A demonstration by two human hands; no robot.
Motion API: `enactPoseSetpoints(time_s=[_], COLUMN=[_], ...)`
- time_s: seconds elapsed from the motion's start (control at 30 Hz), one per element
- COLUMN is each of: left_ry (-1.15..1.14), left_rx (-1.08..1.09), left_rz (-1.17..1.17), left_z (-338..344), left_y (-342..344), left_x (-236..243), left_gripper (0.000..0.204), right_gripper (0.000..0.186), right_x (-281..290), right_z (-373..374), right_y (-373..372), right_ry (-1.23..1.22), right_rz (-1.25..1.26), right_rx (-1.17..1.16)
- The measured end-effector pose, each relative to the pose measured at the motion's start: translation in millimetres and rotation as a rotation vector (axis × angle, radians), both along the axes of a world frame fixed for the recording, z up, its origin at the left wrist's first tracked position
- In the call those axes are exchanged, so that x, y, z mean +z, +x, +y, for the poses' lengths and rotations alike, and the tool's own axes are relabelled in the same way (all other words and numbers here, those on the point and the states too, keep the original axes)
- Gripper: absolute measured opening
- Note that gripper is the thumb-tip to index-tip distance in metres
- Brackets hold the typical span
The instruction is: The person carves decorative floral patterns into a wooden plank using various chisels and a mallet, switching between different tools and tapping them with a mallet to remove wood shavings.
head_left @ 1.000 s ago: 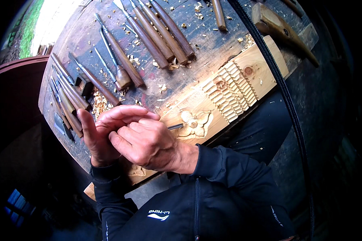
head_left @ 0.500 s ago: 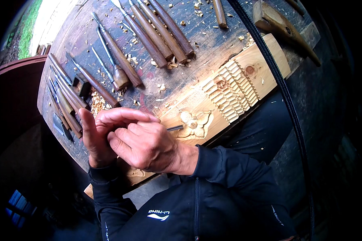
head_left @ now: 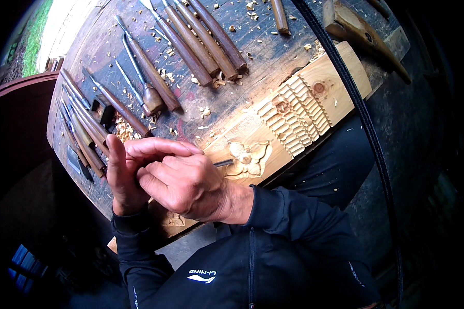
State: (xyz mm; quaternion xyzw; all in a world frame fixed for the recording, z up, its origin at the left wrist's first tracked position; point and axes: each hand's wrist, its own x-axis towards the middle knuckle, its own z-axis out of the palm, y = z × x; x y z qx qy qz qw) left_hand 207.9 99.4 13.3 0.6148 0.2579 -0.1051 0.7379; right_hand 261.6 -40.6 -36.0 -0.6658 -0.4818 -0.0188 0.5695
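My right hand [head_left: 183, 188] is closed round a gouge, whose handle is hidden by my fingers. Only the dark metal blade [head_left: 224, 162] shows, its tip at the left edge of a carved flower [head_left: 246, 158] in a long, pale wooden board [head_left: 273, 170]. Against my right fist, on its left, is my left hand [head_left: 122, 167]. Its thumb sticks up apart and its fingers stretch over the back of the fist. Whether its palm touches the gouge's end is hidden. Part of another carved flower [head_left: 173, 219] shows below my hands.
Several wood-handled carving tools [head_left: 191, 51] lie along the bench's far side, with more at the left [head_left: 82, 123]. A wooden mallet [head_left: 363, 36] rests at the far right. Ridged carving [head_left: 296, 116] covers the board's middle. Wood shavings [head_left: 123, 129] are scattered about. A black cord [head_left: 353, 95] hangs across the right.
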Motion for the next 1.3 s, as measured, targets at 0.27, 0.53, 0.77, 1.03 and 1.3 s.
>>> enactPoseSetpoints(time_s=[0.27,0.53,0.77,1.03,1.3], left_ry=[0.063,0.105,0.144,0.068,0.091], left_rx=[0.033,-0.106,-0.062,-0.009,-0.050], left_rz=[-0.158,-0.274,-0.334,-0.302,-0.327], left_z=[30,18,17,28,19], left_y=[1,7,10,12,15], left_x=[2,-13,0,-1,-10], left_gripper=[0.141,0.146,0.137,0.139,0.143], right_gripper=[0.021,0.011,0.008,0.012,0.010], right_x=[3,1,7,8,4], right_z=[-3,-3,-2,-3,-7], right_y=[2,2,3,4,3], right_ry=[-0.064,-0.066,-0.030,-0.049,-0.068], right_rz=[-0.049,0.014,0.016,0.007,0.027], right_rx=[-0.040,-0.011,-0.030,-0.037,-0.026])
